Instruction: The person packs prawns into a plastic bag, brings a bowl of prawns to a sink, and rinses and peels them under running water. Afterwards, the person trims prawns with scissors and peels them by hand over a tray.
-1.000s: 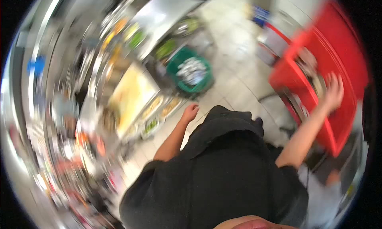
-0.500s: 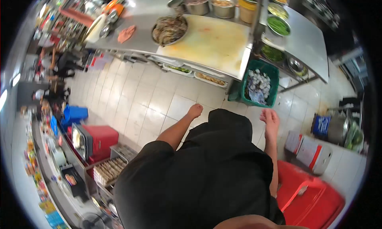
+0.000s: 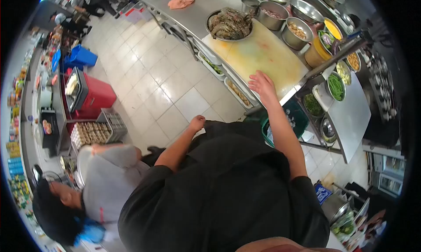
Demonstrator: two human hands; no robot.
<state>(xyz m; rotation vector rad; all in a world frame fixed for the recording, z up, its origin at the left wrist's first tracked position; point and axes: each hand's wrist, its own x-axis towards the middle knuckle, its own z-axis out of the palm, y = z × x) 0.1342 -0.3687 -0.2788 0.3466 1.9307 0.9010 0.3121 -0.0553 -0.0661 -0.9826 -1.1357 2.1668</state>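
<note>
Its grip loosely spread, the right hand (image 3: 262,86) has come up to the cutting board (image 3: 263,55) on the counter (image 3: 197,16) — now within reach — while the left hand (image 3: 197,122) hangs curled closed near the dark clothing (image 3: 230,131).

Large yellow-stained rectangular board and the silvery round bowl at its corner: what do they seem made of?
The board looks like matte plastic: pale, no wood grain showing. The bowl looks like smooth metal, probably stainless steel, its rim shiny; aluminium is possible.
</note>
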